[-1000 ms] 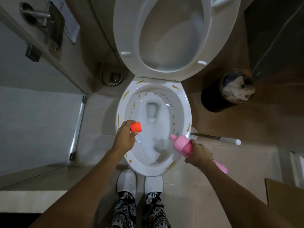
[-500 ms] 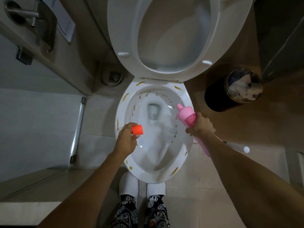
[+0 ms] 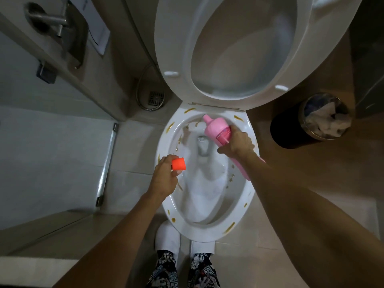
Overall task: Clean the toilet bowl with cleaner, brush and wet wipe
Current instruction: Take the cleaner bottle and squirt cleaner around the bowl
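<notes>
The white toilet bowl (image 3: 245, 206) stands open below me, with yellow-brown streaks on its rim and inner wall. Its seat and lid (image 3: 176, 48) are raised. My right hand (image 3: 236, 143) grips a pink cleaner bottle (image 3: 218, 132), tilted with its nozzle pointing at the back inner wall under the rim. My left hand (image 3: 164, 177) hovers over the bowl's left rim and pinches the bottle's orange cap (image 3: 178, 164). No brush or wipe is visible.
A black waste bin (image 3: 291, 132) with crumpled paper inside stands right of the toilet. A floor drain (image 3: 155, 98) and a metal hose lie behind the bowl on the left. A glass shower partition with a metal handle (image 3: 49, 19) is at left. My white slippers (image 3: 168, 238) touch the bowl's front.
My right hand has carried the pink bottle from the bowl's front right rim up along the right side to the back. The left hand with the cap has barely moved. The brush handle is now hidden.
</notes>
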Tool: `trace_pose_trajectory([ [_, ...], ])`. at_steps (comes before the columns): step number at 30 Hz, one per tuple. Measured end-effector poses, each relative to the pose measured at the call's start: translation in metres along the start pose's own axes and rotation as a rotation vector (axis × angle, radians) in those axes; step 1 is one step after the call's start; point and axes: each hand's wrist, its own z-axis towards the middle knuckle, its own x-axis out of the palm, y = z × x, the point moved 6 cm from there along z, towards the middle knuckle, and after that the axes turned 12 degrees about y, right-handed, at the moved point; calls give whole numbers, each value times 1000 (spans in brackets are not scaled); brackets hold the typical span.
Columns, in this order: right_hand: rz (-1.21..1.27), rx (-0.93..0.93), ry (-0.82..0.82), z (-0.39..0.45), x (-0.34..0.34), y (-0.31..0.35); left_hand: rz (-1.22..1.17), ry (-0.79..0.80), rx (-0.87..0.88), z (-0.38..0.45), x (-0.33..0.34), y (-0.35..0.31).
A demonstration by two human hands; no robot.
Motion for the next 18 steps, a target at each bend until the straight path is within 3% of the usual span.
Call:
trace_pose_trajectory([
  [7, 5, -256, -10, -18, 24, 17, 12, -52, 25, 3, -26, -5],
  [18, 190, -401, -33, -70, 43, 16, 150, -99, 143, -3, -89, -44],
])
